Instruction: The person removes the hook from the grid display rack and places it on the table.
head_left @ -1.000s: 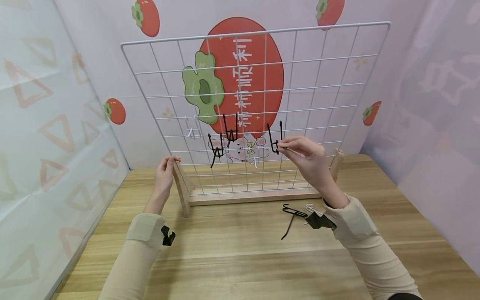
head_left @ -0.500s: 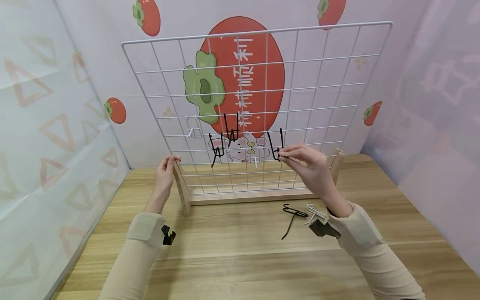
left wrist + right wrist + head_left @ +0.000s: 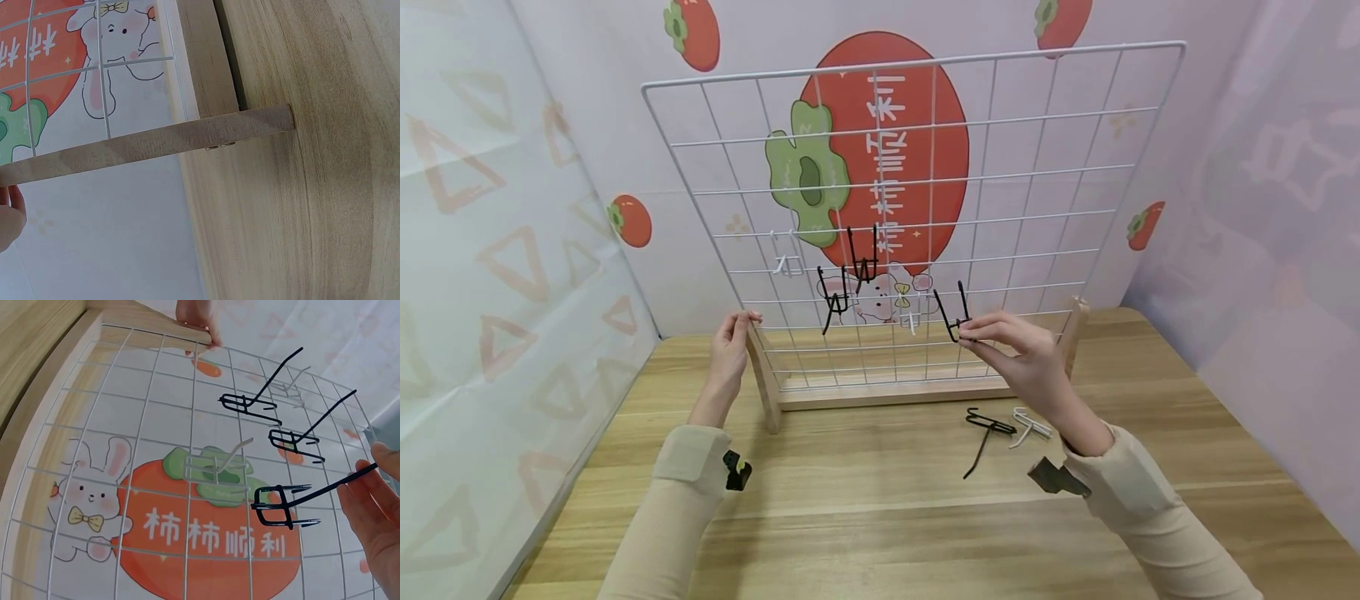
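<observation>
Using a closed thumb-and-finger pinch of the right hand (image 3: pixel 1026 350), hold the black hook (image 3: pixel 287 505) by its projecting arm, treating as probably light, stiff and smooth, before the white wire grid (image 3: pixel 917 65), lower than one second ago, with wooden upright (image 3: pixel 765 383) pinched in left hand (image 3: pixel 730 348).

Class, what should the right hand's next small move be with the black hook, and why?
Probably ease the black hook onto the white grid. The right hand pinches it by its stem, its two prongs point upward in the head view but don't look clearly seated on a wire, and the left hand holds the wooden stand, which may steady things.
</observation>
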